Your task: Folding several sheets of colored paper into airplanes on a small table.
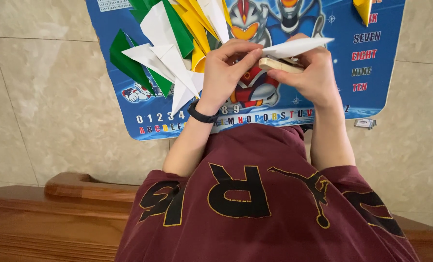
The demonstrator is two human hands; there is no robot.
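Observation:
My left hand [227, 68] and my right hand [309, 75] meet above a blue cartoon mat [372, 97]. Together they pinch a white folded paper shape [299, 46] that points to the right. A wooden clothespin [279, 64] lies under the paper, held between my right fingers and touched by my left fingertips. A black band [200, 114] circles my left wrist.
A pile of folded white, green and yellow paper shapes [173, 43] lies on the mat's left part. One yellow shape [363, 9] sits at the top right. A small packet [365, 123] rests on the beige tiled floor [46, 87]. A wooden seat edge [80, 187] is below.

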